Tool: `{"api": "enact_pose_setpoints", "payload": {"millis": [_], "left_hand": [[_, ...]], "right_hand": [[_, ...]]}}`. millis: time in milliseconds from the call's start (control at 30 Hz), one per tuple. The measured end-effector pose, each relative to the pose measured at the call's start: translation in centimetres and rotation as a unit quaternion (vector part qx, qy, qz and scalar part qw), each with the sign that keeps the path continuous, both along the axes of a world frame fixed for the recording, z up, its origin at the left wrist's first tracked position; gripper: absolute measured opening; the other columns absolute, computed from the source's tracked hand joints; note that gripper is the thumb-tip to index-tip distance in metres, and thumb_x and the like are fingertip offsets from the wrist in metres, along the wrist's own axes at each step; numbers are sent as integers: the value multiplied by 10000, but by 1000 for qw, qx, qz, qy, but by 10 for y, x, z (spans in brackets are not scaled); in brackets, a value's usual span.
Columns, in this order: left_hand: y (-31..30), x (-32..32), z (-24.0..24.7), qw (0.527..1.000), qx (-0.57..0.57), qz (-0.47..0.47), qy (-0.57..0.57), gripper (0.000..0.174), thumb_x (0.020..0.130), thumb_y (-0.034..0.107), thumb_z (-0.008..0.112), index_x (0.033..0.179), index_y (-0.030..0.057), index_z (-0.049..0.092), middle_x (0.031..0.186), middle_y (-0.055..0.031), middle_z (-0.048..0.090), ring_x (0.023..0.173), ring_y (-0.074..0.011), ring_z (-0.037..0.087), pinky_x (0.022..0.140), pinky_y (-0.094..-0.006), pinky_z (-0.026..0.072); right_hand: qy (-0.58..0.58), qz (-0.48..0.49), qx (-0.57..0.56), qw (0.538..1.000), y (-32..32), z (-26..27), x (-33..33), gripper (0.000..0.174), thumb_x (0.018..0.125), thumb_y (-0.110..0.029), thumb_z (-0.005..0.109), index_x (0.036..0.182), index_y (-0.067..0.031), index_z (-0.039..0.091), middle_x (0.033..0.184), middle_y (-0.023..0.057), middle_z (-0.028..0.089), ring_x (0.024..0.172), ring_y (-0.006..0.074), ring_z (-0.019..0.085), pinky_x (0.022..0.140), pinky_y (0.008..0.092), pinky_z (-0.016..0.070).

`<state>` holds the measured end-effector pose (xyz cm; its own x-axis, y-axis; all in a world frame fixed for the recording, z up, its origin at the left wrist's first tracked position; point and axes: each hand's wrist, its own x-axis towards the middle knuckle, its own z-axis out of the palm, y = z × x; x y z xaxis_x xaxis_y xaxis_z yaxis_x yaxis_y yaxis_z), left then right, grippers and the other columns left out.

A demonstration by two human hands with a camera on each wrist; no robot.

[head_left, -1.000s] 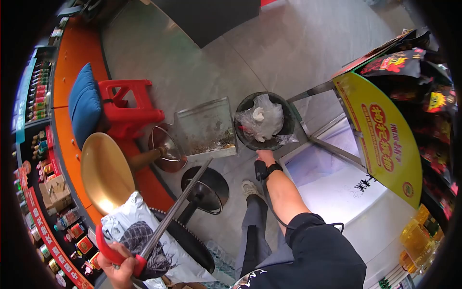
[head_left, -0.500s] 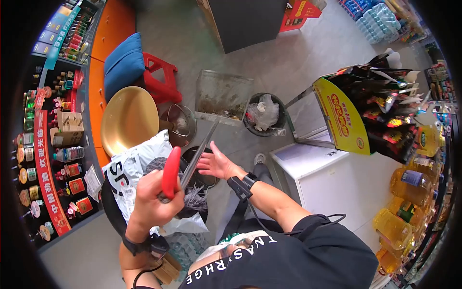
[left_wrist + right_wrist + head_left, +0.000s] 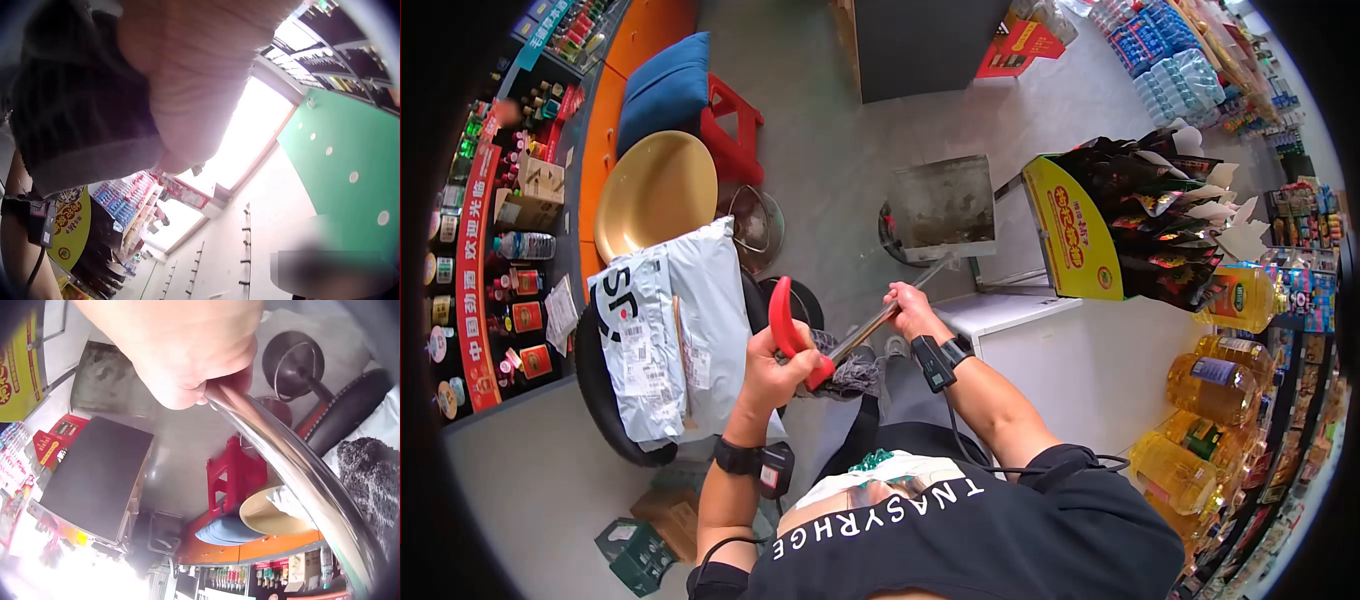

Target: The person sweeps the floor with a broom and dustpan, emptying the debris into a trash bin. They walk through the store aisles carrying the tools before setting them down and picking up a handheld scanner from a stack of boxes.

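In the head view, a long-handled metal dustpan (image 3: 945, 205) has its dirt-stained pan out over the floor, overlapping a black trash bin (image 3: 888, 232). My left hand (image 3: 780, 365) grips the red handle (image 3: 782, 315) at the near end. Lower on the shaft, my right hand (image 3: 915, 310) has its fingers curled round the metal tube. The right wrist view shows that shiny shaft (image 3: 294, 456) coming out from under the right hand (image 3: 187, 356). A grey checked cloth (image 3: 850, 372) hangs just below the left hand, and appears as a dark cloth (image 3: 81, 112) beside it in the left wrist view.
On the left, a white parcel bag (image 3: 690, 330) lies on a black stool, near a gold-coloured round seat (image 3: 658, 190). A red stool (image 3: 735, 130) and blue cushion (image 3: 665, 90) stand behind. At right are a white cabinet (image 3: 1040, 370), snack display (image 3: 1140, 220) and oil bottles (image 3: 1215, 390).
My right hand has come back from the trash bin, passed open near the shaft, and now grips it. The dustpan has swung right, from beside the bin to overlapping it. My left hand keeps the red handle.
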<state>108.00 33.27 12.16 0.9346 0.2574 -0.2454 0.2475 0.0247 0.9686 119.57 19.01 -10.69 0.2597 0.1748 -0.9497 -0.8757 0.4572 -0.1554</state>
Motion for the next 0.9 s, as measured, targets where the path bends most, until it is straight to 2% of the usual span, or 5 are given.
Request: {"api": "enact_pose_setpoints", "payload": {"millis": [67,367,467,567,900], "left_hand": [[-7,-8,-17,998,-51,33,5,100,687,33,552,764,16,490,622,-17,526,588,-99,530,586,-231,433],[-25,-32,-73,959,-193,203,39,97,692,47,531,773,28,482,642,-52,529,593,-120,524,602,-247,432],[-26,-51,-108,934,-248,253,49,116,697,57,528,799,31,479,661,-61,533,613,-124,516,620,-253,434],[-35,-65,-130,912,-271,296,85,103,699,64,528,786,35,482,663,-63,535,616,-129,513,629,-258,437],[-43,-120,-194,877,-161,365,269,188,743,131,560,863,-13,541,704,-77,570,627,-154,554,615,-264,446]], "right_hand": [[-24,13,-51,998,-15,2,-2,41,752,-20,471,716,-25,490,572,51,455,469,168,472,417,309,404],[-83,66,-123,987,-38,-39,-3,58,708,11,459,662,-21,470,574,86,466,470,210,481,415,329,393],[-80,117,-160,977,-34,-55,-2,21,702,3,468,684,11,461,582,109,472,475,218,485,415,337,388],[-83,159,-223,958,-28,-75,-1,122,723,-45,455,730,75,477,598,154,518,483,239,521,429,348,395],[-119,293,-337,886,-20,-113,-22,232,712,-82,498,840,111,482,740,205,547,658,287,567,558,358,433]]}}
